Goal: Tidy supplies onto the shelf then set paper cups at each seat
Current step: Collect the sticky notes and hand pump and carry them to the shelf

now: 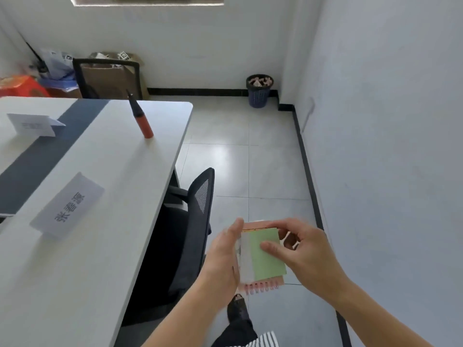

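Observation:
I hold a small stack of supplies in front of me, above the floor: a pink spiral notebook with a green pad lying on top of it. My left hand holds the stack along its left edge, fingers fairly straight. My right hand grips the right side, thumb pressed on the green pad and fingers curled over the far edge. An orange and black balloon pump lies on the white table. No shelf or paper cups are in sight.
Two folded name cards stand on the table. A black mesh chair is tucked under the table's right edge, another chair at the far end. A dark waste basket stands by the far wall. Boxes and bags pile in the left corner.

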{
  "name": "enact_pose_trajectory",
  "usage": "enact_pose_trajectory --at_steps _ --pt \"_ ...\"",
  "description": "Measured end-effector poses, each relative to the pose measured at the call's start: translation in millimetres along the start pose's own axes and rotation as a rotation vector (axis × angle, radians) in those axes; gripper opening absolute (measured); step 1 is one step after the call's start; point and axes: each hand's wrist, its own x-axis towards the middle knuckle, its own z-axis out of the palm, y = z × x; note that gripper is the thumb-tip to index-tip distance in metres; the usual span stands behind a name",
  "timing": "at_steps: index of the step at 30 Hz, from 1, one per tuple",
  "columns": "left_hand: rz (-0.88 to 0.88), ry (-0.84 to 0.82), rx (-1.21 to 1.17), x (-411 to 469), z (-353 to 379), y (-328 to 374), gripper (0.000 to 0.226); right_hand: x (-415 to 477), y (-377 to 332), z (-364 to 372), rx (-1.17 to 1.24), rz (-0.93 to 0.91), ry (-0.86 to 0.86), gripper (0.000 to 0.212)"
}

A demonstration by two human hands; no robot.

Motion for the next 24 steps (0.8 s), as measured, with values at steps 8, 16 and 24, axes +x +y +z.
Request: enact_pose_trajectory --at_steps 8,16,24 --pt "0.037 0.223 0.068 100 49 79 0.04 111 7 -30 0.167 0.259 -0.041 0.027" --pt "-0.042 0.337 0.099 193 68 109 0.035 205 32 -39 0.084 0.157 -0.021 0.016" --pt "-0.006 0.568 0.063 316 80 181 0.04 379 68 -65 0.185 0.109 -0.363 0.011"
